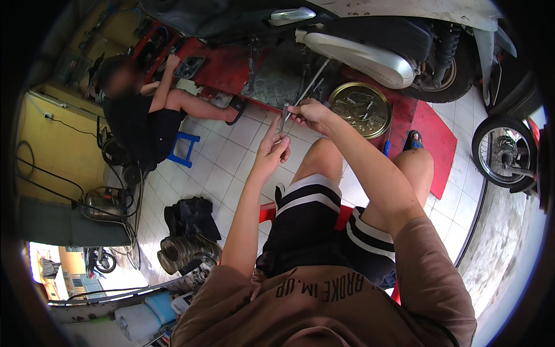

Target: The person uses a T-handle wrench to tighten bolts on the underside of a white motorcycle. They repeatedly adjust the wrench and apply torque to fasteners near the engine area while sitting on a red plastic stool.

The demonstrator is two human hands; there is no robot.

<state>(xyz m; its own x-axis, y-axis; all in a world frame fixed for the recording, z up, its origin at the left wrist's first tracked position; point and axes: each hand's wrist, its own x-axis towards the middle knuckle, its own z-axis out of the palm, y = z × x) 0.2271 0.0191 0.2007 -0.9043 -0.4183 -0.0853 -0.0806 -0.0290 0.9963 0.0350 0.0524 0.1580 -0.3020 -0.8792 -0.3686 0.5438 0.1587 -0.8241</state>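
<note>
A long, thin metal T-handle wrench point(313, 82) slants between my hands and the scooter's silver engine-side cover point(361, 58). Its far tip meets the cover's lower edge; whether it sits on a bolt is too small to tell. My right hand point(313, 115) is closed, its fingers pinching the wrench near the crossbar. At the near end of that bar is my left hand point(272, 151), index finger stretched along it and the other fingers curled. Just right of my right hand, a round gold-coloured tray point(378, 124) holds several small metal parts.
The scooter stands on a red lift platform point(442, 150). A blue-handled tool point(387, 146) lies beside the tray. Another person point(136, 110) sits at the left by a blue stool point(185, 149). Black bag point(193, 217) on the tiled floor; loose wheel point(504, 153) at the right.
</note>
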